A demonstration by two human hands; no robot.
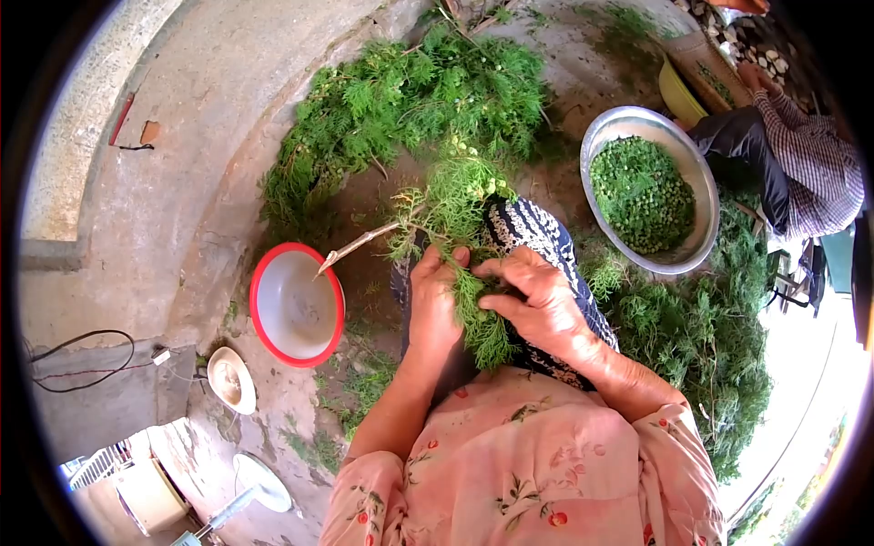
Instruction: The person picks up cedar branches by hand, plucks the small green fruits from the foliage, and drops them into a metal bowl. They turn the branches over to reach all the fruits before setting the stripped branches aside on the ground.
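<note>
Outdoors, a person in a pink floral top works on a leafy green branch held above patterned trousers. The left hand is closed around the greenery, its fingers curled in and the thumb uppermost. Opposite, the right hand is half-curled, thumb and forefinger slightly apart, their tips at the same foliage; whether they pinch any of it cannot be told. The branch's bare woody stem slants out toward a red-rimmed bowl on the left, while feathery leaves hang between the two hands. Beyond the knees lies a heap of cut greenery, with a second pile to the right. Near it, a metal basin holds small green pieces. At far right sits another person in a checked shirt.
</note>
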